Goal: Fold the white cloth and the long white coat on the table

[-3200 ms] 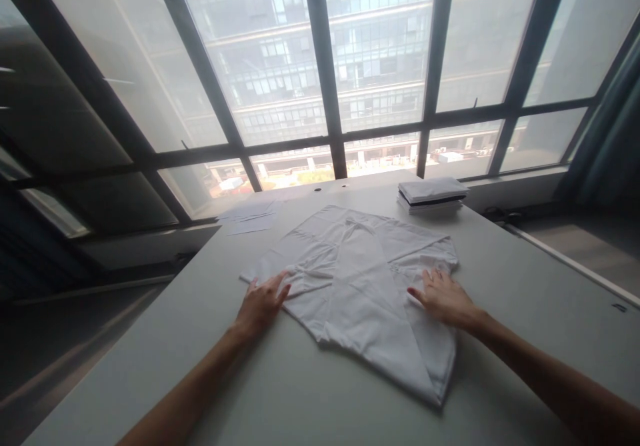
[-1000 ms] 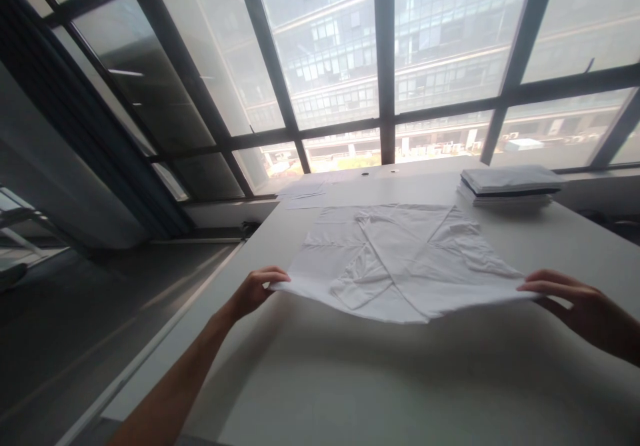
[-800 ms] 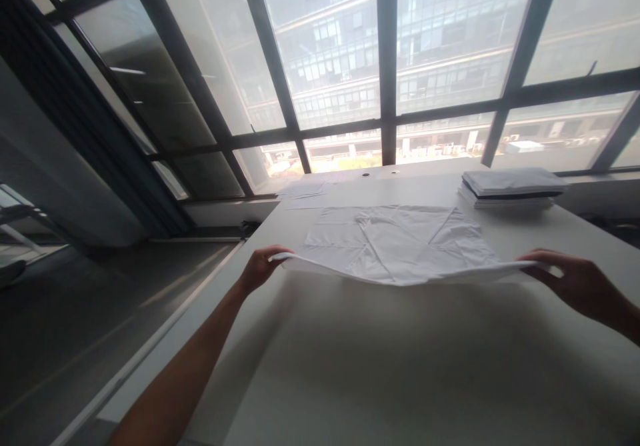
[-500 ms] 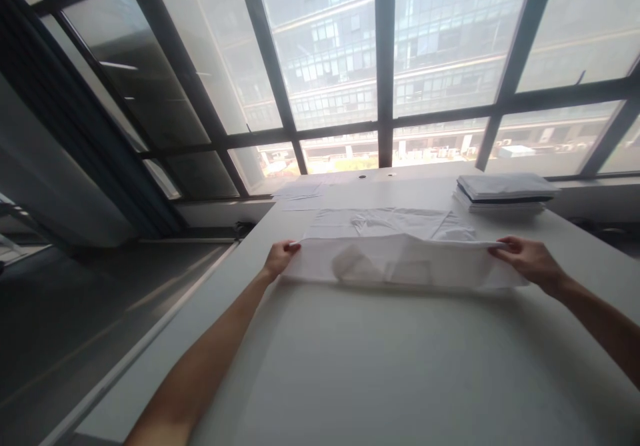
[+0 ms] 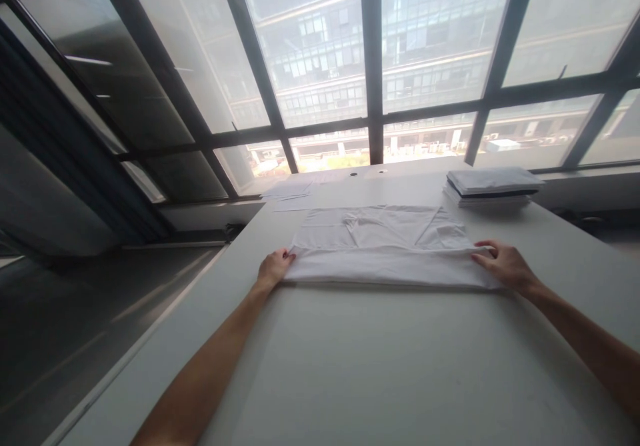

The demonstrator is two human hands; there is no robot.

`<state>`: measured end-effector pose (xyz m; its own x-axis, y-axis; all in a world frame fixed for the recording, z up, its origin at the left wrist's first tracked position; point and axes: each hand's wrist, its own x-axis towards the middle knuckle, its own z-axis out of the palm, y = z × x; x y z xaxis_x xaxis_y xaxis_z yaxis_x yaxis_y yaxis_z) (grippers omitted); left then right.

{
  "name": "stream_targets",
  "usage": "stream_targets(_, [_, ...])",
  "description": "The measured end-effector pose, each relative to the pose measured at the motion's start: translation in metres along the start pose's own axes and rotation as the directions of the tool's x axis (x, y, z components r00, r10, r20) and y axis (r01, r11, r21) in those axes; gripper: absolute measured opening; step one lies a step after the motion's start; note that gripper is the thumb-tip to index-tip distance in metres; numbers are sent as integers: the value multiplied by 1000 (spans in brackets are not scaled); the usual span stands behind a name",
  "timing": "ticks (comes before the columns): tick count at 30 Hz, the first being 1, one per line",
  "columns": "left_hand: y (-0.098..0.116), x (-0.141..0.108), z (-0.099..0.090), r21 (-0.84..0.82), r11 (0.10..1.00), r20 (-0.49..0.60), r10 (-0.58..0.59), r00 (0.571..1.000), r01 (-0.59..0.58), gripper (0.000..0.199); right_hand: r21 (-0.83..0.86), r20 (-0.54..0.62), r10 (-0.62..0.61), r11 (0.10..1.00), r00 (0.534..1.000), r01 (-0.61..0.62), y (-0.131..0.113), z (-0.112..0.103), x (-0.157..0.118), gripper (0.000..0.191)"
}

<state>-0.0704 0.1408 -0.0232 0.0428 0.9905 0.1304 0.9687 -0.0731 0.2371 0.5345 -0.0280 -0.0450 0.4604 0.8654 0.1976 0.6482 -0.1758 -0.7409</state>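
A white garment (image 5: 385, 266) lies across the table, its near part turned over into a long flat band. Creased layers with diagonal fold lines show beyond that band. At the band's left corner, my left hand (image 5: 274, 267) pinches the cloth between thumb and fingers. My right hand (image 5: 510, 266) holds the opposite corner, thumb and forefinger around the fabric edge. Both hands are low, close to the tabletop.
The white table (image 5: 400, 359) reaches toward large windows. A stack of folded white cloth (image 5: 493, 185) with a dark layer stands at the back right. Thin white sheets (image 5: 290, 189) lie at the far left. A dark curtain (image 5: 65, 139) hangs at left.
The near edge of the garment, held up and see-through before, has come down flat onto the layers beneath. Both hands have lowered with it. The view has shifted slightly.
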Motion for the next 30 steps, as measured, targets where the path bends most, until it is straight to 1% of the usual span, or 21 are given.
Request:
stream_targets(3, [-1, -1, -3, 39, 999, 16, -15, 1000, 15, 34, 71, 31, 73, 995, 997, -75, -1, -1, -2, 49])
stream_targets(4, [0, -3, -5, 50, 999, -17, -7, 1000, 8, 35, 53, 28, 84, 995, 996, -85, 0, -2, -3, 51])
stream_targets(5, [3, -5, -8, 61, 998, -75, 21, 997, -16, 36, 6, 14, 79, 997, 997, -79, 1, -2, -3, 51])
stream_targets(6, [9, -9, -11, 65, 996, -149, 74, 986, -65, 38, -66, -18, 53, 996, 998, -54, 1, -2, -3, 50])
stream_targets(7, [18, -14, -13, 62, 987, -219, 156, 963, -146, 40, -152, -64, 7, 988, 998, -17, 1, -1, -5, 50])
stream_targets(8, [30, -21, -14, 53, 966, -271, 258, 927, -253, 43, -238, -111, -56, 971, 992, 28, -1, 1, -7, 49])
stream_targets(9, [44, -30, -14, 39, 927, -291, 368, 883, -373, 44, -309, -154, -132, 948, 979, 79, -5, 4, -10, 48])
stream_targets(10, [60, -39, -13, 17, 870, -269, 478, 836, -492, 46, -361, -186, -211, 923, 960, 133, -10, 8, -14, 48])
stream_targets(11, [77, -49, -9, 7, 811, -230, 570, 789, -585, 48, -394, -202, -284, 900, 937, 188, -17, 13, -19, 47])
stream_targets(12, [92, -59, -3, 9, 759, -174, 643, 746, -651, 50, -408, -194, -347, 879, 918, 246, -25, 18, -25, 47])
stream_targets(13, [106, -67, 4, 8, 720, -110, 691, 715, -694, 52, -404, -159, -397, 862, 904, 307, -33, 25, -31, 46])
stream_targets(14, [116, -74, 12, 3, 690, -43, 724, 689, -724, 54, -394, -98, -442, 840, 892, 373, -41, 33, -38, 47])
stream_targets(16, [127, -82, 27, -13, 665, 81, 745, 662, -746, 59, -391, 62, -498, 785, 865, 480, -52, 49, -50, 51])
stream_targets(17, [128, -83, 33, -19, 667, 124, 740, 661, -744, 61, -394, 154, -503, 758, 851, 519, -55, 56, -54, 54])
stream_targets(19, [124, -83, 40, -22, 685, 169, 720, 673, -728, 63, -392, 324, -468, 725, 822, 567, -56, 67, -58, 59])
stream_targets(20, [122, -81, 42, -22, 693, 177, 712, 680, -720, 63, -386, 391, -439, 720, 809, 577, -55, 70, -59, 62])
stream_targets(22, [118, -79, 43, -25, 701, 185, 704, 686, -713, 63, -379, 472, -389, 721, 791, 580, -52, 72, -57, 66])
stream_targets(24, [116, -77, 43, -39, 705, 188, 701, 688, -708, 62, -388, 494, -365, 720, 789, 576, -48, 71, -53, 70])
stream_targets(26, [114, -75, 45, -57, 719, 181, 690, 701, -693, 62, -414, 490, -351, 711, 798, 568, -43, 67, -49, 73])
stream_targets(28, [109, -73, 46, -73, 743, 178, 666, 724, -666, 65, -447, 472, -333, 707, 816, 548, -37, 61, -45, 74])
stream_targets(30, [99, -71, 46, -82, 773, 191, 631, 752, -629, 68, -485, 447, -301, 710, 842, 511, -28, 53, -39, 74])
